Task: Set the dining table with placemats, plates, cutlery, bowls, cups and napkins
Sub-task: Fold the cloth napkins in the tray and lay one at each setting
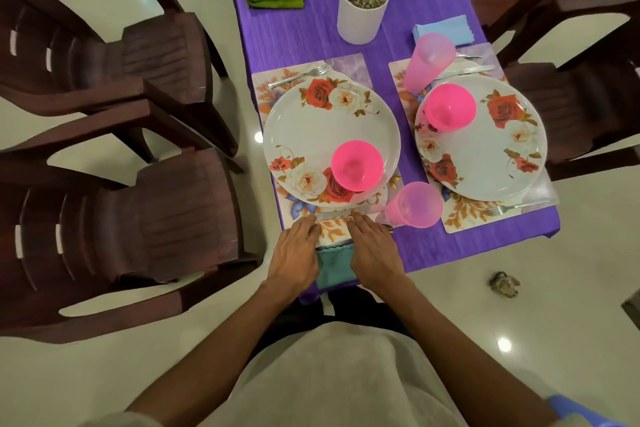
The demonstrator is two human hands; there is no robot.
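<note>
head view | from above, facing down-forward | near table [450,246] end | single view

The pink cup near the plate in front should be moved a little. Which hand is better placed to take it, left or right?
The right hand, probably. It rests on the placemat beside the pink cup, on the same side. The left hand lies farther away and would have to cross over the right.

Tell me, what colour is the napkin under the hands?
Teal, with a scalloped edge; the napkin shows in the head view, the only one.
</note>
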